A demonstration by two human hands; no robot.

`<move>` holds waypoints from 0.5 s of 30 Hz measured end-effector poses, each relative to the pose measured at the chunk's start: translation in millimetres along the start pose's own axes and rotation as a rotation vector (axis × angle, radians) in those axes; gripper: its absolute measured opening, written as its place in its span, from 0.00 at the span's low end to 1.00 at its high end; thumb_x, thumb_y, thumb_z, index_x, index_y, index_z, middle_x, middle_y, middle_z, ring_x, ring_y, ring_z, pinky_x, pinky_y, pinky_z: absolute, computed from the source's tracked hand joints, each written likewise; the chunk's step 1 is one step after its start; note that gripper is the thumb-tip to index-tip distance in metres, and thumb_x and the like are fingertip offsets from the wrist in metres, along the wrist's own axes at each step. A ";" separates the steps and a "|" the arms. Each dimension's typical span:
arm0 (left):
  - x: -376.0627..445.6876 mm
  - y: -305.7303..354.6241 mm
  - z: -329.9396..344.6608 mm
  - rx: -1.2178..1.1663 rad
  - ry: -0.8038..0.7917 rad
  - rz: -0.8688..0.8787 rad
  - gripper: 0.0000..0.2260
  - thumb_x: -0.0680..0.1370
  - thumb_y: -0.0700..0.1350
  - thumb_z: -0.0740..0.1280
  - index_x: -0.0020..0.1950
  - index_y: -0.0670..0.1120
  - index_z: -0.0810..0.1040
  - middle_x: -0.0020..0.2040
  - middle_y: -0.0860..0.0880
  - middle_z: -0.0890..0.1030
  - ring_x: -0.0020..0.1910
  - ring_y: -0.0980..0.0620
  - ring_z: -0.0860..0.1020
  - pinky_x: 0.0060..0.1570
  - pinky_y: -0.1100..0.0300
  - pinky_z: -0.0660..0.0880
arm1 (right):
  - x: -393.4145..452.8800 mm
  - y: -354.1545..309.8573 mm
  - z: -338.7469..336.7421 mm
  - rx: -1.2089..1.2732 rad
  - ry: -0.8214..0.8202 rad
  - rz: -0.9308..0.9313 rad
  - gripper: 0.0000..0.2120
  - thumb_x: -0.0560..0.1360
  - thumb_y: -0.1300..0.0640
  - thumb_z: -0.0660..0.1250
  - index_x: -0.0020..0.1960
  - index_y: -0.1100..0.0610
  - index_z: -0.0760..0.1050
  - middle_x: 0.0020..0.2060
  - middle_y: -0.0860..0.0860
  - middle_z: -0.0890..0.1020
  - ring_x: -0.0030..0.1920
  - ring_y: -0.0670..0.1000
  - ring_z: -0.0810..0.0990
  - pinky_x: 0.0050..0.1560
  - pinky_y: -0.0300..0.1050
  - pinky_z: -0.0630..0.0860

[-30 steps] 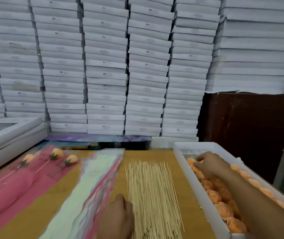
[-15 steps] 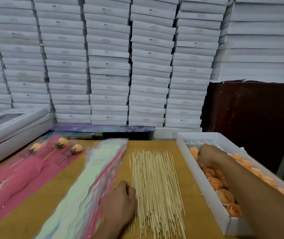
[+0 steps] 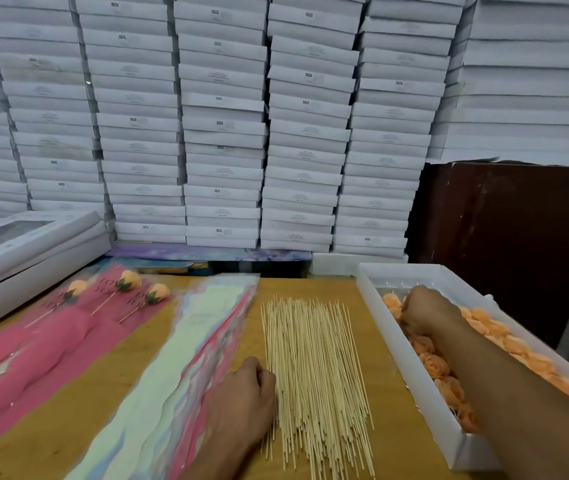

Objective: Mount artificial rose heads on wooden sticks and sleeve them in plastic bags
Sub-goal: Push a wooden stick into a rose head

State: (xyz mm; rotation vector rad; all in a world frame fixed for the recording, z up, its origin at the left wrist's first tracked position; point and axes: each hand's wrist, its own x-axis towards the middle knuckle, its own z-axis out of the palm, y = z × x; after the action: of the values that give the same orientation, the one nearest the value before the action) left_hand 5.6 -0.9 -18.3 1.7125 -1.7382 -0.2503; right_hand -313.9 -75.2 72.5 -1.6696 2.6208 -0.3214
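Now left hand [image 3: 241,396] curled beside sticks [image 3: 314,382], right hand [image 3: 425,306] among rose heads [image 3: 435,365]

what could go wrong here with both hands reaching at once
The left hand sits at the edge of the loose wooden sticks; pulling one may drag neighbours and scatter the pile. The right hand digs among tightly packed orange rose heads in the white tray, so it might crush petals or lift several at once.
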 end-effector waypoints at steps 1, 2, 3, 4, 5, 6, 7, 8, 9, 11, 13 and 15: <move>0.2 -0.5 0.3 -0.001 0.000 0.001 0.12 0.80 0.53 0.56 0.39 0.49 0.66 0.36 0.52 0.77 0.40 0.48 0.78 0.39 0.55 0.74 | 1.0 -0.1 0.4 0.005 -0.004 0.004 0.05 0.66 0.60 0.74 0.36 0.54 0.78 0.30 0.50 0.80 0.32 0.51 0.79 0.30 0.39 0.69; 0.6 -0.6 0.7 -0.003 -0.002 0.004 0.12 0.80 0.53 0.56 0.39 0.49 0.66 0.36 0.52 0.77 0.40 0.49 0.78 0.39 0.55 0.74 | 2.1 0.0 0.6 0.009 -0.007 0.000 0.05 0.65 0.59 0.74 0.36 0.54 0.79 0.30 0.50 0.80 0.32 0.51 0.80 0.30 0.39 0.70; 1.0 -0.7 1.0 -0.003 -0.006 0.005 0.12 0.80 0.53 0.56 0.39 0.49 0.66 0.37 0.52 0.77 0.40 0.48 0.78 0.38 0.55 0.73 | 3.7 -0.4 0.6 0.010 -0.005 -0.006 0.04 0.65 0.58 0.75 0.36 0.54 0.80 0.30 0.49 0.81 0.33 0.51 0.80 0.30 0.39 0.71; 1.2 -0.9 1.1 -0.001 -0.011 0.007 0.12 0.80 0.53 0.56 0.39 0.49 0.66 0.37 0.52 0.77 0.41 0.48 0.78 0.38 0.55 0.72 | 6.2 -0.8 0.7 0.007 0.001 -0.016 0.04 0.66 0.57 0.75 0.36 0.54 0.81 0.31 0.50 0.82 0.34 0.51 0.81 0.31 0.40 0.72; 1.4 -1.3 1.3 0.000 -0.015 0.010 0.12 0.80 0.53 0.56 0.39 0.49 0.65 0.36 0.52 0.77 0.41 0.48 0.79 0.37 0.55 0.71 | 9.1 -1.2 0.8 0.007 0.009 -0.025 0.04 0.67 0.55 0.75 0.37 0.54 0.81 0.32 0.50 0.82 0.35 0.51 0.81 0.32 0.40 0.73; 0.6 -1.2 2.2 0.001 -0.019 0.012 0.12 0.80 0.53 0.56 0.39 0.50 0.65 0.36 0.51 0.76 0.41 0.48 0.78 0.36 0.55 0.69 | 11.2 -0.2 1.3 0.007 0.017 -0.032 0.05 0.67 0.54 0.75 0.38 0.55 0.81 0.34 0.51 0.82 0.37 0.52 0.80 0.32 0.41 0.72; 0.9 -1.8 2.0 0.002 -0.018 0.013 0.12 0.80 0.53 0.56 0.39 0.50 0.64 0.35 0.52 0.75 0.41 0.48 0.78 0.36 0.55 0.69 | 13.8 -0.9 2.3 0.008 0.026 -0.045 0.06 0.68 0.54 0.76 0.38 0.54 0.80 0.36 0.52 0.81 0.39 0.52 0.78 0.33 0.42 0.71; 1.4 -2.6 1.8 0.003 -0.016 0.012 0.12 0.80 0.53 0.56 0.38 0.50 0.64 0.35 0.52 0.75 0.41 0.49 0.78 0.36 0.56 0.69 | 16.0 -2.1 3.2 0.002 0.027 -0.066 0.06 0.69 0.53 0.75 0.38 0.54 0.80 0.39 0.52 0.79 0.41 0.51 0.76 0.33 0.43 0.70; 1.1 -2.4 2.5 0.005 -0.014 0.011 0.12 0.79 0.54 0.56 0.39 0.50 0.64 0.35 0.53 0.75 0.41 0.49 0.78 0.36 0.56 0.69 | 16.8 -1.5 3.7 -0.003 0.015 -0.084 0.06 0.71 0.53 0.74 0.38 0.53 0.80 0.41 0.53 0.77 0.42 0.51 0.75 0.34 0.43 0.70; 2.3 -3.1 2.8 0.006 -0.010 0.009 0.12 0.79 0.54 0.56 0.39 0.50 0.64 0.35 0.53 0.75 0.41 0.49 0.79 0.37 0.56 0.71 | 20.1 -2.8 4.4 0.022 -0.024 -0.100 0.05 0.72 0.54 0.73 0.39 0.54 0.80 0.44 0.54 0.76 0.44 0.51 0.75 0.38 0.45 0.75; 3.3 -3.5 3.5 0.002 -0.016 0.007 0.12 0.79 0.54 0.56 0.39 0.50 0.65 0.35 0.53 0.75 0.41 0.49 0.79 0.37 0.55 0.71 | 23.3 -2.3 4.4 0.080 -0.074 -0.099 0.05 0.71 0.57 0.73 0.39 0.57 0.82 0.39 0.54 0.80 0.43 0.51 0.76 0.41 0.46 0.78; 3.8 -3.4 3.7 -0.003 -0.018 0.006 0.12 0.79 0.54 0.56 0.39 0.50 0.65 0.35 0.53 0.75 0.41 0.49 0.78 0.37 0.55 0.71 | 25.4 -1.4 3.8 0.178 -0.110 -0.095 0.04 0.69 0.60 0.74 0.39 0.61 0.83 0.31 0.53 0.82 0.35 0.51 0.78 0.35 0.44 0.78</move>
State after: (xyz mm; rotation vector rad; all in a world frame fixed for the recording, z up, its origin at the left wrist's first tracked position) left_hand 6.5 -6.1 -21.8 1.7072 -1.7549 -0.2658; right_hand -323.1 -99.2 71.4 -1.7043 2.3631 -0.4380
